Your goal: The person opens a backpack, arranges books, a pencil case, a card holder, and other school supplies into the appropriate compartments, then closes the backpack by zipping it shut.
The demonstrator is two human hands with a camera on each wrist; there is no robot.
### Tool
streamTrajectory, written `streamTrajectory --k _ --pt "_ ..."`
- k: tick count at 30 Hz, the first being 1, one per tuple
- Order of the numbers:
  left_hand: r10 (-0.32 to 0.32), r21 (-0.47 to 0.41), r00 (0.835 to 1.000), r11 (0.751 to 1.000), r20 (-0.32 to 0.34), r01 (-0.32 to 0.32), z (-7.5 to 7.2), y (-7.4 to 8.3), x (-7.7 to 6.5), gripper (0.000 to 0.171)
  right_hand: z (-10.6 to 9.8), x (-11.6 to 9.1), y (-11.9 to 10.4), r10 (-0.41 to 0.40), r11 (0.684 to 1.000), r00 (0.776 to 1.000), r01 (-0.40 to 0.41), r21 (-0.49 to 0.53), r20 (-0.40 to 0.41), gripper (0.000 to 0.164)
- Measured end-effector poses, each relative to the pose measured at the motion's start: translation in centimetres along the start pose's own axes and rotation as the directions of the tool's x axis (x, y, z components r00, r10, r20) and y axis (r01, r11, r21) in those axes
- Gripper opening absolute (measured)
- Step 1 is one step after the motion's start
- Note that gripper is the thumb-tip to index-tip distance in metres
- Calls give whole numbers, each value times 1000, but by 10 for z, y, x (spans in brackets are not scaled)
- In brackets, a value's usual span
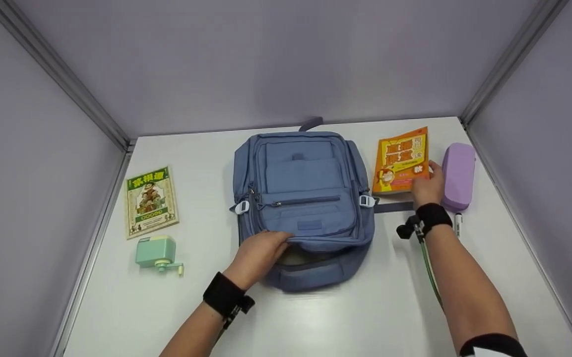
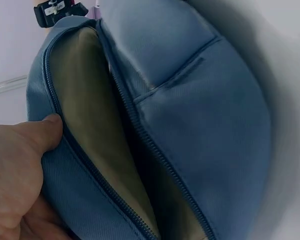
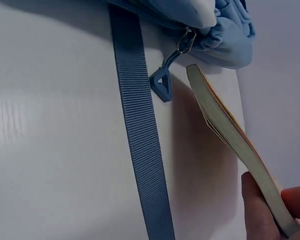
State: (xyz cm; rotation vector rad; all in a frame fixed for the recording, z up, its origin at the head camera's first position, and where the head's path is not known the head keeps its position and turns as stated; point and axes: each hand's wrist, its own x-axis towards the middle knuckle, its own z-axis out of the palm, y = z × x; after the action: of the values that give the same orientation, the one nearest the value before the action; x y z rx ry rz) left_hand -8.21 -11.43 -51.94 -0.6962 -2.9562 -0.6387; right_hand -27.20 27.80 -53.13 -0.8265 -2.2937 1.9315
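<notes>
A blue backpack (image 1: pixel 310 173) lies on the white table with its bottom-end zip opening apart, and the beige lining (image 2: pixel 90 100) shows inside. My left hand (image 1: pixel 260 254) pinches the upper edge of that opening, thumb on the fabric beside the zip teeth in the left wrist view. To the right of the bag, my right hand (image 1: pixel 428 184) grips an orange and yellow book (image 1: pixel 401 162) by its right edge. In the right wrist view the book's page block (image 3: pixel 235 137) is tilted up off the table, between thumb and fingers.
Right of the book lie a purple pencil case (image 1: pixel 459 176) and a marker (image 1: pixel 458 224). A green-bordered book (image 1: pixel 152 202) and a mint-green crank pencil sharpener (image 1: pixel 156 252) are at the left. A backpack strap (image 3: pixel 140 120) stretches across the table under the right hand. Grey panels enclose the table.
</notes>
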Motion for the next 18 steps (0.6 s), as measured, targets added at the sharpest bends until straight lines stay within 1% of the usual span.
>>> streamTrajectory --k 2,4,6,9,12,14,18 --pt "2 -1 1000 1000 -18 -2 -5 0 4 27 -6 -6 -3 18 996 1000 -19 83 20 78" --pt "-3 0 1000 1000 -31 3 -11 0 7 26 -11 -13 -6 9 981 999 -16 194 35 80" --pt "-5 4 999 1000 -49 5 -17 1 11 26 -17 -21 -9 -21 960 998 5 281 52 82" --pt "-7 10 996 1000 -93 8 -27 1 18 26 -26 -35 -13 -90 927 994 64 370 54 80" --pt "6 18 988 1000 -157 -3 -38 2 26 24 -36 -48 -15 -132 910 990 105 400 41 76" --pt "10 14 982 1000 -187 -7 -45 2 29 25 -43 -57 -15 -147 902 989 120 416 34 75" --pt "-14 -15 978 1000 -210 11 -56 3 34 26 -56 -74 -13 -180 894 983 150 422 33 72"
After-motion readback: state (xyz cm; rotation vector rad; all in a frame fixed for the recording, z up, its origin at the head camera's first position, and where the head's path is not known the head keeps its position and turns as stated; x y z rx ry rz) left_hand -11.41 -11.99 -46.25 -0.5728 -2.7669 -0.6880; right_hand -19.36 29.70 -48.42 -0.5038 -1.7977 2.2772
